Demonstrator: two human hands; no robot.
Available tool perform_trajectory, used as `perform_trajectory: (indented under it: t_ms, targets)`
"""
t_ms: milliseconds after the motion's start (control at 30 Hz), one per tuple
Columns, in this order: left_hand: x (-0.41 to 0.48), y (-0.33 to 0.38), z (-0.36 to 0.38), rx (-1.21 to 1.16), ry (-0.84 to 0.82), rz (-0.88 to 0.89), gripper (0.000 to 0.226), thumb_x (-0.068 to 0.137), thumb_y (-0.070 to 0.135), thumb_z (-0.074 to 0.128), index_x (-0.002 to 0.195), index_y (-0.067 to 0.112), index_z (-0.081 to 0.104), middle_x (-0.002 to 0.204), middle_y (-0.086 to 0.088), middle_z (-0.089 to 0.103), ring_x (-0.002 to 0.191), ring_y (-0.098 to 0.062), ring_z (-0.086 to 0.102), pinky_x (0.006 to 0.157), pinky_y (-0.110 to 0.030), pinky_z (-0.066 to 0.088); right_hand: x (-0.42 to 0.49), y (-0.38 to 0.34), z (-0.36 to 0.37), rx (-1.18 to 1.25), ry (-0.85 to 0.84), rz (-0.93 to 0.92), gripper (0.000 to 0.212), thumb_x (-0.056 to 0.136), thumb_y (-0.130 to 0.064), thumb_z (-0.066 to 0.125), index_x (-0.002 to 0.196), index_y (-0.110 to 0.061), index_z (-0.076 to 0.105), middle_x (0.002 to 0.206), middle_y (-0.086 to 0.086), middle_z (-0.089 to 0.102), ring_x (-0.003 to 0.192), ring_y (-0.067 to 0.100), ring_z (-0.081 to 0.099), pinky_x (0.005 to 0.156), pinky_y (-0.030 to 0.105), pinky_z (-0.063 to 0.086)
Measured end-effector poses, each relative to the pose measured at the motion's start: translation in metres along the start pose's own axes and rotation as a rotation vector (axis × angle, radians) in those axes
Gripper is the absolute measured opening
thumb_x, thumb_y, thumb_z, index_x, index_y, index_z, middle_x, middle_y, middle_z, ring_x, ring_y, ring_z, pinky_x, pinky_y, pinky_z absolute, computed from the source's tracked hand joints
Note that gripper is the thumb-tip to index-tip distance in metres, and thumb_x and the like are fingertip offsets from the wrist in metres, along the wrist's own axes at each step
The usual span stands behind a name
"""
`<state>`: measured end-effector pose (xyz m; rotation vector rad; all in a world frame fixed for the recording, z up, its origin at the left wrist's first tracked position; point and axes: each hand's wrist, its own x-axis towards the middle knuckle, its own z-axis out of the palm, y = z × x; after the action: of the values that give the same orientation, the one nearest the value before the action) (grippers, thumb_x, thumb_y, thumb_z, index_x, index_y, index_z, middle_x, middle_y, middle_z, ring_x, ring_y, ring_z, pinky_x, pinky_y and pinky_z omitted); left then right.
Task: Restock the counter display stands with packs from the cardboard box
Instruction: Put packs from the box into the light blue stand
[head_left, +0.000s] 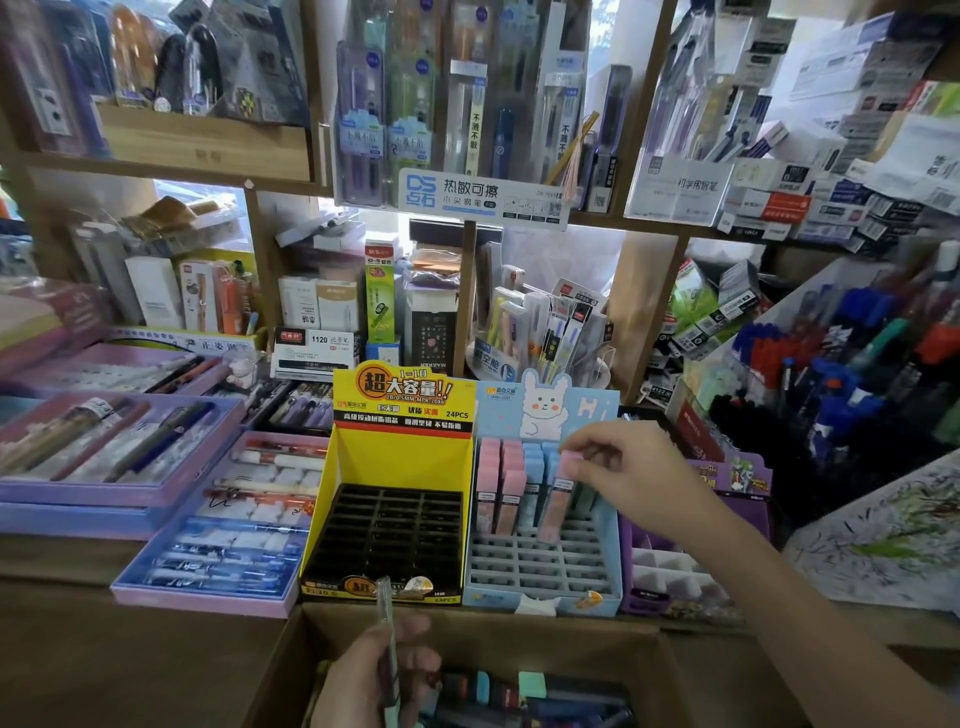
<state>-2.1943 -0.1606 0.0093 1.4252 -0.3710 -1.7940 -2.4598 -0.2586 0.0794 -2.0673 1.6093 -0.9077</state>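
Your right hand pinches the top of a pink pack with closed fingertips. The pack stands nearly upright, its long axis vertical, its lower end in the blue display stand. Your left hand is closed around a slim pack pointing up, above the near cardboard box. The yellow display stand at left has bare slots.

Both of the person's arms are bare: no sleeve shows on the right forearm, which enters from about 4 o'clock, nor at the left wrist at 6 o'clock. The right hand and left hand carry no glove, ring, watch or bracelet; nails look short and unpainted.
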Motion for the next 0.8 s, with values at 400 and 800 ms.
perform_trajectory:
  t_ms: [400,800]
  targets:
    - [0.002,-0.008,-0.007,0.069,-0.025,0.112,0.039,0.099,0.004,0.051,0.133,-0.016,0.050,0.075,-0.025,0.052,0.063,-0.028,0.044,0.058,-0.037,0.032,0.000,-0.016,0.045,-0.028,-0.102,-0.070,0.010,0.093,-0.020,0.077,0.103,-0.022,0.080,0.088,-0.011,0.073,0.083,0.005,0.065,0.073,0.014,0.050]
    - [0.017,-0.025,-0.018,0.199,-0.011,0.339,0.025,0.094,0.026,0.063,0.093,0.003,0.074,0.064,-0.019,0.065,0.056,-0.029,0.060,0.054,-0.032,0.048,0.000,-0.028,0.065,-0.074,-0.075,-0.074,0.011,0.097,-0.017,0.071,0.107,-0.021,0.068,0.087,-0.004,0.069,0.083,0.014,0.070,0.078,0.023,0.057]
